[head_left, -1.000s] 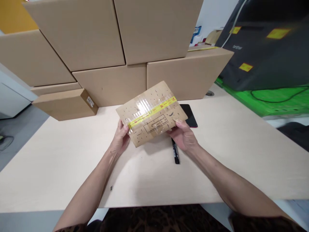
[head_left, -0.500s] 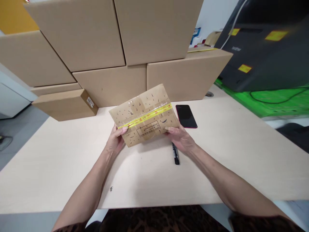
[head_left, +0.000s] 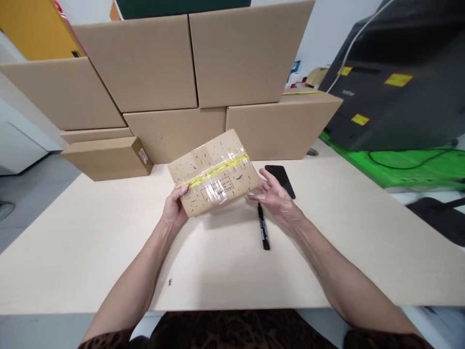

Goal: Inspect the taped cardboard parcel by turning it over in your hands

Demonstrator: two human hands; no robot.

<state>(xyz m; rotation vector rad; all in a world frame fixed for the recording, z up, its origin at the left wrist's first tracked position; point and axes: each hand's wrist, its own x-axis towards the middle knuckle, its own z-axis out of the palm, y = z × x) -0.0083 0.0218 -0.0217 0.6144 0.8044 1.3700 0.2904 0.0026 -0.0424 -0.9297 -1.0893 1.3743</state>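
Observation:
My left hand (head_left: 175,207) grips the lower left corner of a small cardboard box (head_left: 203,160), thumb on its face. Yellow tape with red print crosses the box under clear tape, among many short dark marks and a printed rectangle. The box is tilted above the table. My right hand (head_left: 278,199) is open beside its right end, fingers apart; whether a fingertip still touches the box I cannot tell. A black marker (head_left: 263,228) lies on the table just below that hand. Partly behind the hand is a dark phone (head_left: 281,178).
Large cardboard boxes (head_left: 254,58) are stacked along the table's back. A flatter carton (head_left: 105,160) with a label stands at the back left. At the right, a dark grey machine (head_left: 392,87) rests on a green surface (head_left: 399,167). The pale table (head_left: 90,261) ends near my body.
My right hand has loosened its grip on the box and spread its fingers. The left hand keeps hold. The camera view has tilted up slightly, showing more above the stack.

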